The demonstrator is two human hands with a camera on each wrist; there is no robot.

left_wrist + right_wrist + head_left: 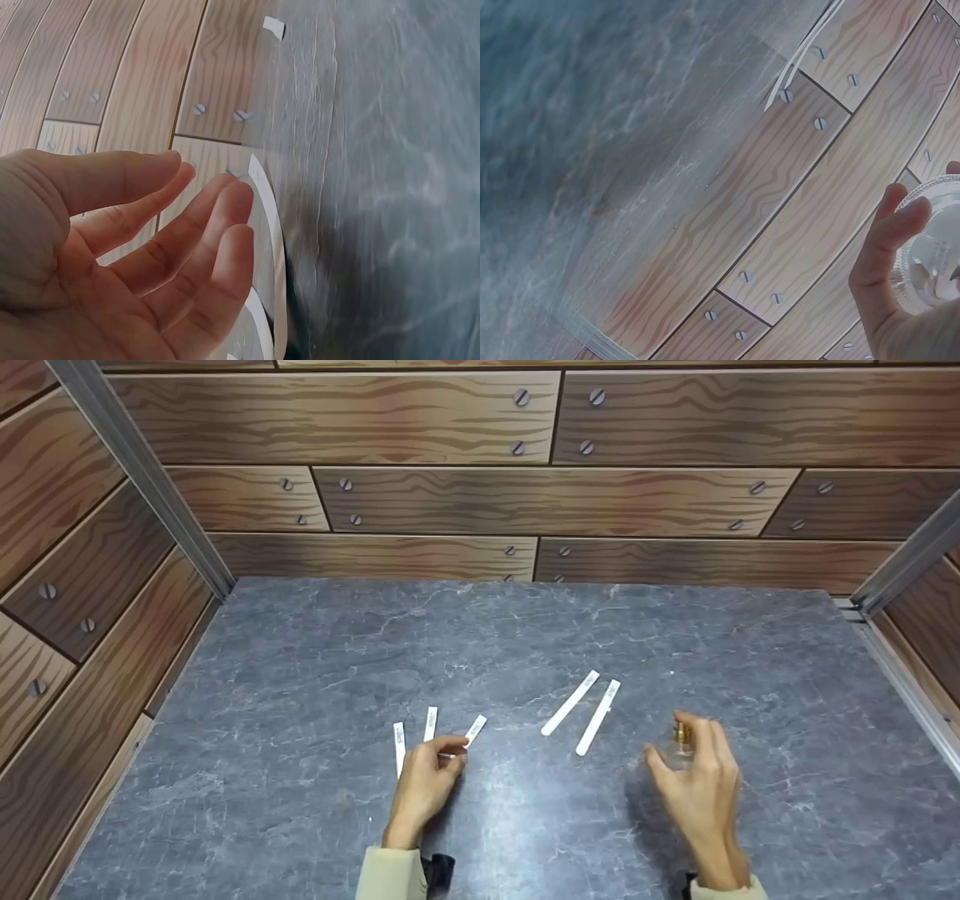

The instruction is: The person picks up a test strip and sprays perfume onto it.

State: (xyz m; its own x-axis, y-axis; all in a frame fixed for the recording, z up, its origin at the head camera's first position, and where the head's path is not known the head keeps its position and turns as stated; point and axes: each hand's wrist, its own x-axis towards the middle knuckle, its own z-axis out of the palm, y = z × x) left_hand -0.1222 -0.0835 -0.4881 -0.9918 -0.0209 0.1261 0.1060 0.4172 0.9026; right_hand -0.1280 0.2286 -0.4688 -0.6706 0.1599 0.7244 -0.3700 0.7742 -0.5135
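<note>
My left hand (426, 787) hovers over a group of white paper strips with printed ends: a left strip (399, 742), a middle strip (430, 724) and a right strip (475, 729). It partly hides them. In the left wrist view its loosely bent fingers (199, 281) have nothing between them and the thumb, beside a strip (264, 191). On the right, my right hand (705, 780) holds a small clear glass bottle with a gold top (681, 733). The bottle's round, ridged glass (922, 259) shows in the right wrist view; its far side is cut off.
Two more printed strips, one strip (570, 703) and another (598, 718), lie slanted between the hands on the grey marbled table (337, 637). Wood-patterned walls (420, 499) stand behind and at the sides, with a metal post (150, 472) at the left corner.
</note>
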